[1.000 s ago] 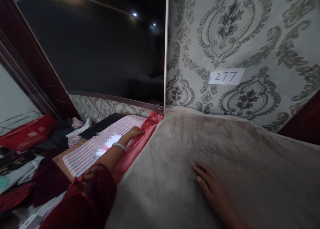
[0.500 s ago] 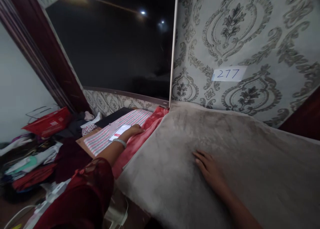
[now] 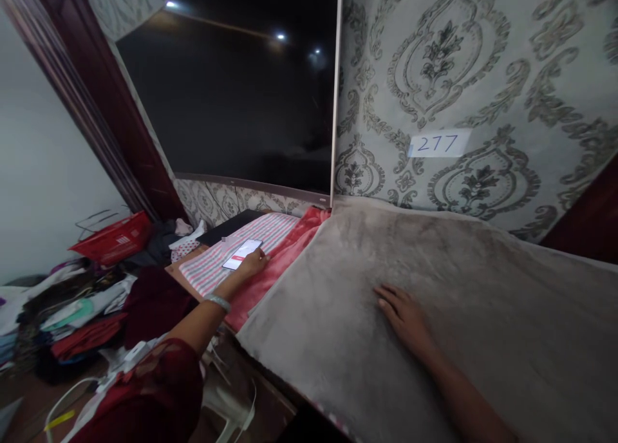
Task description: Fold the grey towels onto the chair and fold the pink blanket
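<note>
My right hand (image 3: 403,314) lies open, palm down, on a grey-brown plush blanket (image 3: 328,346). Its fingers are stretched out over the fabric, gripping nothing. Further off on the left, my left hand (image 3: 252,263) is by the lower right edge of a phone (image 3: 237,258) with a lit screen. Its fingers look bent and are mostly hidden by the back of the hand, so a hold on the phone cannot be made out. The phone rests on a pink, white and grey striped cloth (image 3: 203,273). A red plush cloth (image 3: 284,253) runs between that cloth and the blanket.
A large dark TV screen (image 3: 232,89) stands behind, beside patterned wallpaper with a paper label (image 3: 439,143) reading 277. At left are a red basket (image 3: 116,238) and a heap of clothes (image 3: 89,320). A white plastic stool (image 3: 226,404) and a cable (image 3: 62,398) are low down.
My left hand has moved from the red cloth to the phone's right edge. My right hand stays flat on the blanket. The view has shifted slightly.
</note>
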Motion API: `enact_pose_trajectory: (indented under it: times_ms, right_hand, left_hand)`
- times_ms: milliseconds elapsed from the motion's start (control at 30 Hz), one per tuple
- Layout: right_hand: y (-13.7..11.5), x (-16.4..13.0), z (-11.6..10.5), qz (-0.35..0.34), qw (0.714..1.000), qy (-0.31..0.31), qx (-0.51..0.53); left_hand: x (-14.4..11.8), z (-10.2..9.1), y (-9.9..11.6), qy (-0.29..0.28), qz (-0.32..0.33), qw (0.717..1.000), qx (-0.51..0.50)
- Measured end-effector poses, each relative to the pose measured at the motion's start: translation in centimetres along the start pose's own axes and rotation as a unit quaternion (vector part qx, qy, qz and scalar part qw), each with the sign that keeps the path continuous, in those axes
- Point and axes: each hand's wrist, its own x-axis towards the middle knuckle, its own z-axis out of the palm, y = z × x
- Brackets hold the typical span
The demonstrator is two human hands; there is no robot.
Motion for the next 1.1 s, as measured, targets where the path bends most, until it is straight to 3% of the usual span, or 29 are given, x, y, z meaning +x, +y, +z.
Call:
enact_pose_trajectory:
  times_ms: [267, 467, 667, 800, 967, 1100]
  right_hand:
    - [0.2, 0.1, -0.1, -0.014, 1.000, -0.004, -0.005]
    - [0.6, -0.1, -0.2, -0.013, 1.000, -0.014, -0.005]
    - [0.9, -0.1, -0.1, -0.013, 1.000, -0.021, -0.004]
    - [0.8, -0.1, 0.0, -0.012, 1.000, -0.017, -0.004]
    - [-0.1, 0.0, -0.1, 0.003, 1.000, -0.019, -0.016]
    - [-0.5, 0.1, -0.1, 0.008, 1.000, -0.017, -0.015]
  left_hand:
    - [-5.6, -2.1, -3.1, -0.039, 0.042, 0.998, 0.003]
    - [-6.6, -2.7, -4.4, -0.067, 0.046, 0.997, 0.005]
    - [-6.9, -3.4, -4.9, -0.019, 0.031, 0.999, 0.022]
    - [-7.5, -3.0, -5.1, -0.048, 0.016, 0.998, 0.049]
    - [-8.2, -2.2, -4.4, -0.030, 0.014, 0.995, 0.099]
    - [-5.9, -1.2, -1.3, -0.024, 0.070, 0.992, 0.098]
